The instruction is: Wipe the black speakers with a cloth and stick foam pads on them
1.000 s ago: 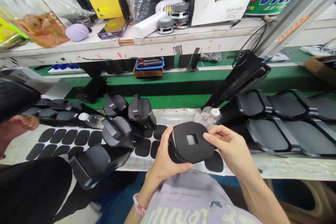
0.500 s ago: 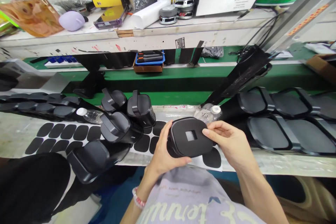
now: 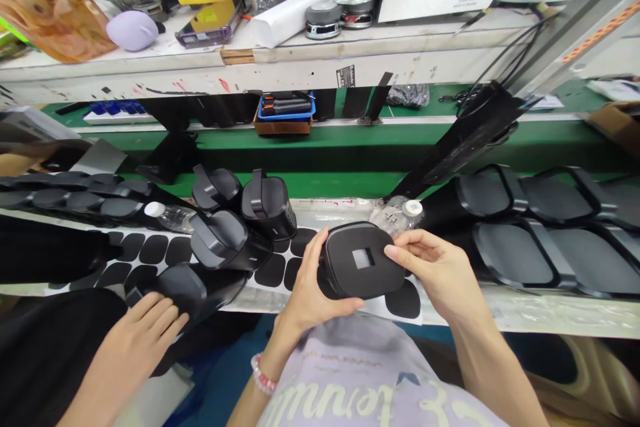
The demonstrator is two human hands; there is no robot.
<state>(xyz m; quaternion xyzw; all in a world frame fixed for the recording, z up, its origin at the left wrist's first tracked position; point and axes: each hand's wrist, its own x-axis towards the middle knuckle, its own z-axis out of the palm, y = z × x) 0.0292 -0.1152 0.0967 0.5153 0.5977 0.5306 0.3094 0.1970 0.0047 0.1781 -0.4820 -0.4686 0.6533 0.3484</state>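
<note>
My left hand (image 3: 313, 283) is wrapped around a black speaker housing (image 3: 330, 290), its flat end tilted up toward me. Over that end lies a black adhesive pad (image 3: 350, 270) with a square cut-out, through which a light grey patch shows. My right hand (image 3: 435, 267) is closed at the pad's right edge, thumb on top; its other fingers are partly hidden. Beneath, on the bench, a white backing sheet (image 3: 383, 310) carries more black rounded pads (image 3: 403, 299).
A co-worker's hand (image 3: 143, 340) rests on a handled black speaker (image 3: 180, 290) at my left. More handled speakers (image 3: 515, 253) line the right side. Plastic bottles (image 3: 175, 219) stand on both sides of my work. A cluttered white shelf (image 3: 280, 70) runs above the bench.
The co-worker's hand has come into view at the lower left, onto the nearest speaker, and a dark sleeve now covers part of the left sheet. My hands have barely moved.
</note>
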